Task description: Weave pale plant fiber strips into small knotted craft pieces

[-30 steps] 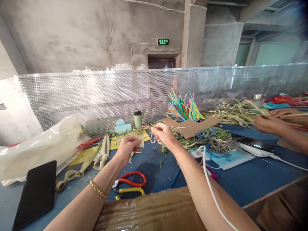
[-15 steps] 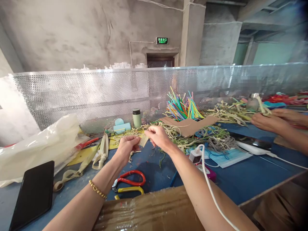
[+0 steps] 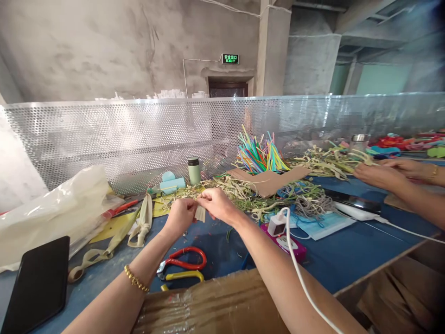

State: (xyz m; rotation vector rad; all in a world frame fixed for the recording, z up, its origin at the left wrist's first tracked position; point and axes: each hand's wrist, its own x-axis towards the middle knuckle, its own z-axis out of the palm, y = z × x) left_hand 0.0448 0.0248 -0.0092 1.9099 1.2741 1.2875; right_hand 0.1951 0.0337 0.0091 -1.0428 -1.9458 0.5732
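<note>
Over the blue table, my left hand point(image 3: 181, 215) and my right hand point(image 3: 216, 205) are brought close together, both with fingers pinched. Between them hangs a short, pale cream fabric-like strip point(image 3: 200, 213). Both hands' fingertips meet at its upper edge, partly hiding it. Just beyond lies a tangled heap of pale and green strips point(image 3: 239, 191). Closer to me, below the hands, are cutters with one red handle point(image 3: 187, 259) and one yellow. To the left, a knotted cream strip point(image 3: 144, 222) rests on yellow sheet material.
A black phone point(image 3: 36, 283) and a plastic bag point(image 3: 66, 204) lie left. A green bottle point(image 3: 193, 170) and colourful stems point(image 3: 259, 155) stand at the back. Cardboard point(image 3: 215, 301) lies in front. A white cable point(image 3: 295, 260) crosses my right forearm. A co-worker's hands point(image 3: 385, 172) work at right.
My hands have drawn closer together, and the left hand has turned knuckles up. Less of the strip shows now. The whole view has shifted slightly.
</note>
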